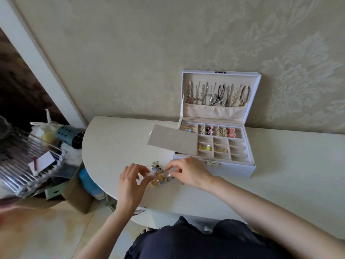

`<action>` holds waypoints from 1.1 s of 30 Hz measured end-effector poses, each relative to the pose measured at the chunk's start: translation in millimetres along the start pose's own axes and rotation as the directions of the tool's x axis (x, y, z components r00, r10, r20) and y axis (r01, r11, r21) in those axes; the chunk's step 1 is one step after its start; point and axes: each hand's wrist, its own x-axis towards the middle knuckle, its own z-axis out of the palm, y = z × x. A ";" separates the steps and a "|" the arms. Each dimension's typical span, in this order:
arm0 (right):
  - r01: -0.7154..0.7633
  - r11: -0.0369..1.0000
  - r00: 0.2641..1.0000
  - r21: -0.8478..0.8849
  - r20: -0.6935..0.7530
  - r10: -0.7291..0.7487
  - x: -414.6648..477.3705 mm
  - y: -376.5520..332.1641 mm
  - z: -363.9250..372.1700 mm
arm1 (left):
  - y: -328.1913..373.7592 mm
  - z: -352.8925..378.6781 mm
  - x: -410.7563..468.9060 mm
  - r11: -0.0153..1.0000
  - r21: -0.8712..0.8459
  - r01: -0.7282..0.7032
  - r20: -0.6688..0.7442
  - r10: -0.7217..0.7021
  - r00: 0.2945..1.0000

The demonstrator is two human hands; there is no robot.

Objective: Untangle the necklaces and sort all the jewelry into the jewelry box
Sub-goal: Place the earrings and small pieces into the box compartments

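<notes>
A small heap of jewelry [158, 173], gold and blue pieces, lies on the white table [115, 143] in front of the open white jewelry box [231, 168]. My left hand [130, 182] pinches a piece at the heap's left side. My right hand [188, 174] pinches something small at its right side. Several necklaces [216, 95] hang inside the raised lid. The box's compartments hold earrings and rings, among them pink pieces [232, 132] and a yellow one [203, 147]. A beige flat insert [172, 140] lies across the box's left part.
The table's rounded left edge is close to the heap. Beyond it stand a clear ribbed organizer [28, 163], a blue perforated holder [71, 136] and a cardboard box [78, 193] on the floor. The patterned wall runs right behind the jewelry box.
</notes>
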 end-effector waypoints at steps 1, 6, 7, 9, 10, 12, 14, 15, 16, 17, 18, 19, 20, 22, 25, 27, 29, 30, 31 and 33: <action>0.017 1.000 1.000 0.006 0.022 -0.017 4.1 -3.4 3.1 | -4.0 -1.2 -3.2 1.000 0.024 0.004 0.013 -0.004 1.000; 0.048 0.995 0.997 -0.085 0.057 -0.043 17.6 -12.5 17.2 | -11.1 0.9 -10.5 0.995 0.097 -0.037 0.018 0.035 0.999; 0.042 0.994 0.998 -0.105 0.044 -0.038 18.3 -12.1 18.7 | -11.2 3.1 -10.2 0.994 0.102 -0.044 0.018 0.043 0.999; 0.017 0.990 1.000 -0.142 0.027 -0.013 18.5 -10.5 20.5 | -11.1 8.3 -8.5 0.991 0.126 -0.048 0.025 0.045 0.999; 0.004 0.987 1.000 -0.160 0.022 -0.001 18.7 -9.3 21.3 | -10.2 9.8 -7.3 0.988 0.145 -0.044 0.030 0.040 0.999; -0.016 0.984 1.000 -0.176 0.018 0.020 18.9 -6.5 23.3 | -8.2 12.5 -5.2 0.985 0.170 -0.038 0.038 0.032 0.999; -0.032 0.984 0.999 -0.177 0.000 0.033 19.4 -4.3 25.1 | -8.9 14.4 -3.8 0.982 0.187 -0.041 0.047 0.033 0.998; -0.033 0.983 0.999 -0.179 -0.015 0.031 19.6 -3.6 26.0 | -9.6 14.9 -3.5 0.981 0.190 -0.042 0.050 0.033 0.998; -0.027 0.983 0.999 -0.183 -0.032 0.021 19.1 -2.8 26.9 | -9.7 15.0 -3.6 0.981 0.190 -0.049 0.046 0.041 0.998; -0.016 0.983 0.999 -0.184 -0.053 0.006 18.3 -2.3 28.0 | -9.9 15.1 -3.7 0.982 0.183 -0.055 0.039 0.049 0.998; -0.002 0.984 0.997 -0.180 -0.079 -0.012 16.9 -2.0 28.5 | -9.2 14.5 -3.9 0.984 0.168 -0.050 0.031 0.046 0.998; 0.012 0.986 0.993 -0.169 -0.113 -0.031 15.5 -2.4 28.5 | -8.1 13.4 -3.8 0.988 0.148 -0.036 0.022 0.033 0.999; 0.030 0.988 0.986 -0.149 -0.156 -0.053 13.9 -2.8 28.0 | -6.6 12.1 -3.7 0.992 0.126 -0.021 0.013 0.020 1.000; 0.085 0.991 0.965 -0.102 -0.239 -0.107 11.1 -4.2 26.0 | -3.2 9.5 -2.5 0.996 0.089 -0.029 -0.014 0.031 0.999; 0.119 0.993 0.949 0.005 -0.293 -0.112 8.5 -4.8 20.5 | 9.6 3.9 -0.2 0.999 -0.048 -0.024 -0.027 0.022 0.999; 0.095 0.985 0.955 0.141 -0.294 -0.050 6.9 -2.8 17.7 | 22.2 3.3 2.2 0.969 -0.229 0.091 0.015 -0.090 0.996; 0.060 0.980 0.962 0.190 -0.272 -0.006 5.8 0.5 17.3 | 31.3 8.4 4.6 0.933 -0.310 0.182 0.082 -0.165 0.983; 0.056 0.982 0.964 0.181 -0.267 -0.006 5.0 2.5 18.7 | 33.6 12.1 5.3 0.937 -0.294 0.191 0.103 -0.168 0.980; 0.058 0.984 0.964 0.170 -0.264 -0.011 4.2 3.9 20.9 | 35.3 15.7 5.8 0.940 -0.281 0.194 0.117 -0.167 0.979; 0.070 0.985 0.965 0.156 -0.263 -0.027 3.2 5.7 24.1 | 36.5 20.7 7.3 0.940 -0.276 0.199 0.129 -0.169 0.977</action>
